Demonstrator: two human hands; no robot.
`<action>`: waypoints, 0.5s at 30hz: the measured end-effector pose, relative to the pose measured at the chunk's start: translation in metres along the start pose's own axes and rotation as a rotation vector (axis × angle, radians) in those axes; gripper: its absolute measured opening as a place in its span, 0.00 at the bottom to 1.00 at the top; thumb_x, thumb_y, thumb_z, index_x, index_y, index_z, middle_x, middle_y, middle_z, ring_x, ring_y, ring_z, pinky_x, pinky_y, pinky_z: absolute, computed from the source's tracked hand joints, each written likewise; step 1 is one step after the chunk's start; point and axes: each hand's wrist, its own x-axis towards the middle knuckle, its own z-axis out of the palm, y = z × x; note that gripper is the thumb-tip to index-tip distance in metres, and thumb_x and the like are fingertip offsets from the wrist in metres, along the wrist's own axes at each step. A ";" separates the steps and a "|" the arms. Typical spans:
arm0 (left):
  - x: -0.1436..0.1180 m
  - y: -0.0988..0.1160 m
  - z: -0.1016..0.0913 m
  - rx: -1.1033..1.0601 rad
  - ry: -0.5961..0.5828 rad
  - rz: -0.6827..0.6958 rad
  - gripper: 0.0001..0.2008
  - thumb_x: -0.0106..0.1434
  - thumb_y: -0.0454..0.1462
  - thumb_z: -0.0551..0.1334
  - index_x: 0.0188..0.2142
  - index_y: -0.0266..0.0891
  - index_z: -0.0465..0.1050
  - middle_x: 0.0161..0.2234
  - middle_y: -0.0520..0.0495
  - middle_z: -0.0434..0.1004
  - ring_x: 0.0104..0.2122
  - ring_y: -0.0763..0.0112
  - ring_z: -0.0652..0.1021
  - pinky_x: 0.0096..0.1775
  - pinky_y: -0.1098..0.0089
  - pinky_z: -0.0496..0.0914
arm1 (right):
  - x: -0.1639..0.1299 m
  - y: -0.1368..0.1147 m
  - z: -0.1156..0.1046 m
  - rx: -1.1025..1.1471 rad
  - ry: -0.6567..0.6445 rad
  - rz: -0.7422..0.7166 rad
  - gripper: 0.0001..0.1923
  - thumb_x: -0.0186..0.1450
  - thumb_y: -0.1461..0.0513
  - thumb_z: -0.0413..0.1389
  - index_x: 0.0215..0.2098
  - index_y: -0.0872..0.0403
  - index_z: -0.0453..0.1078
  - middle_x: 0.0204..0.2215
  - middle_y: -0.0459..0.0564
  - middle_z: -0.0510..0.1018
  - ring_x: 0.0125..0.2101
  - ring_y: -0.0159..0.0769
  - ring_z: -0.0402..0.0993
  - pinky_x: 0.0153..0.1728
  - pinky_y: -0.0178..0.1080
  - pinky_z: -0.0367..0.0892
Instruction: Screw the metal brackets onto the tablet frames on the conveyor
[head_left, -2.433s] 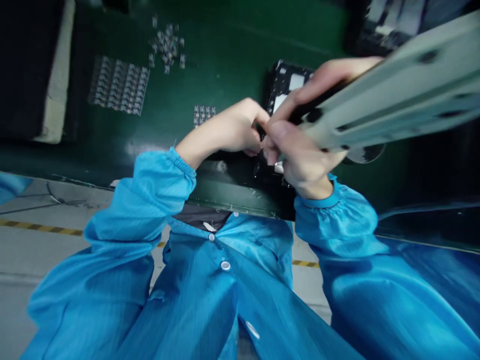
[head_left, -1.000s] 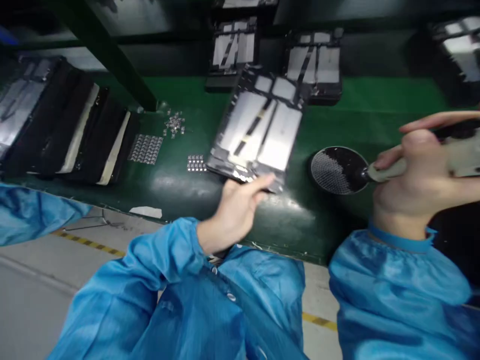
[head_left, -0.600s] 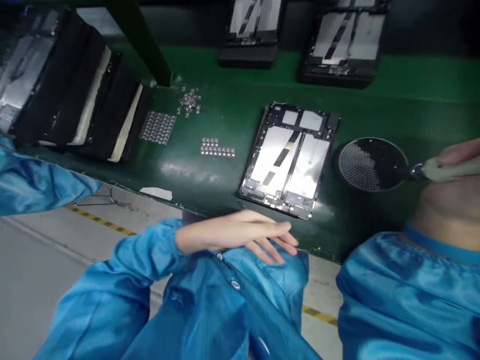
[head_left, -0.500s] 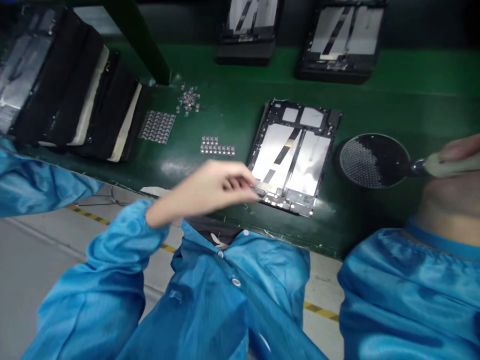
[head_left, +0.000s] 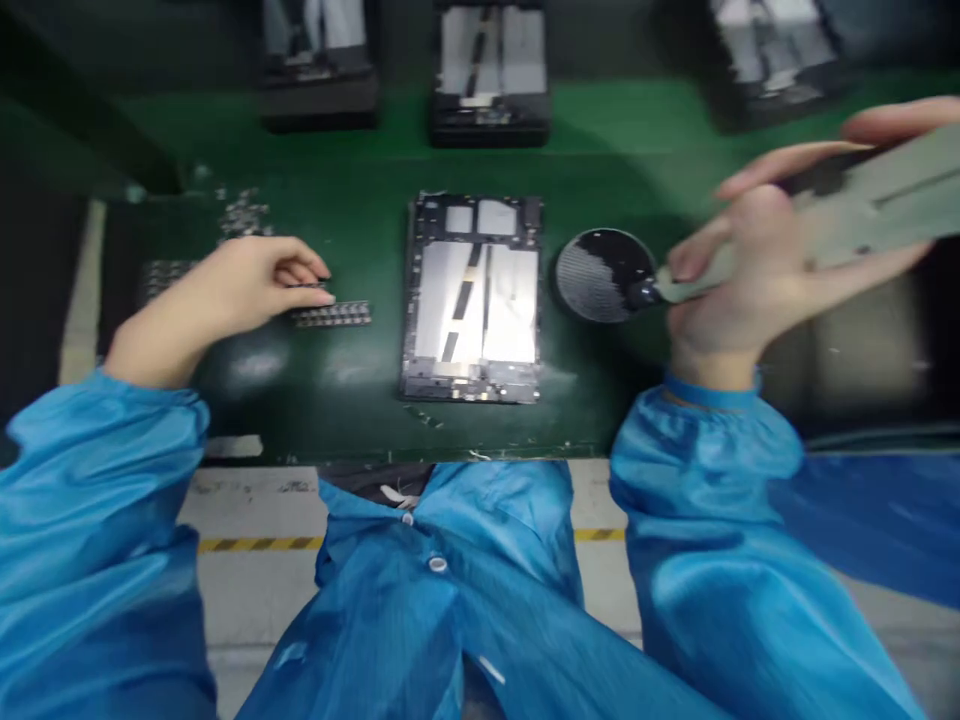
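Observation:
My left hand (head_left: 259,285) is closed in a pinch at the near rows of small circuit boards (head_left: 345,314), left of an opened tablet (head_left: 510,300). A small board seems to be between thumb and fingers, though blur hides its edges. The tablet lies flat, its silvery batteries and dark ribbon cables exposed. My right hand (head_left: 739,270) is wrapped round a pale grey-green electric screwdriver (head_left: 862,215), held nearly level. Its dark nose reaches over the right side of a round black screw dish (head_left: 606,275), which is partly filled with tiny screws.
Three opened tablets on dark stacks (head_left: 491,120) stand along the back. A loose heap of boards (head_left: 244,212) and another board grid (head_left: 165,275) lie left. A small strip (head_left: 425,416) rests before the tablet. The table's front edge (head_left: 525,453) runs close to my body.
My left hand has gone from the tablet's lower left corner leftward to the board rows. The view has turned right, showing more of my right hand and screwdriver; the tool's nose stays by the dish.

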 end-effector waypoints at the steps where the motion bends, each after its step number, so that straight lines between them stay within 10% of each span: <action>1: 0.003 0.003 -0.003 0.053 -0.010 -0.020 0.38 0.48 0.73 0.75 0.38 0.46 0.86 0.32 0.50 0.86 0.35 0.58 0.82 0.45 0.58 0.75 | 0.002 0.005 0.000 -0.007 -0.018 -0.084 0.29 0.65 0.49 0.78 0.53 0.49 0.70 0.37 0.40 0.79 0.19 0.17 0.61 0.16 0.26 0.54; 7: 0.012 0.012 -0.010 0.358 0.001 0.088 0.20 0.60 0.53 0.66 0.41 0.43 0.87 0.47 0.41 0.82 0.57 0.45 0.82 0.58 0.53 0.75 | 0.005 0.019 -0.004 -0.044 -0.093 -0.182 0.26 0.71 0.48 0.74 0.55 0.51 0.70 0.38 0.41 0.79 0.18 0.14 0.59 0.15 0.24 0.52; 15: -0.045 0.015 0.021 0.331 0.252 0.067 0.18 0.77 0.55 0.64 0.44 0.46 0.82 0.56 0.49 0.87 0.58 0.42 0.85 0.66 0.41 0.79 | -0.003 0.013 0.000 -0.107 -0.142 -0.080 0.32 0.72 0.38 0.69 0.55 0.51 0.65 0.39 0.39 0.76 0.20 0.11 0.60 0.18 0.24 0.55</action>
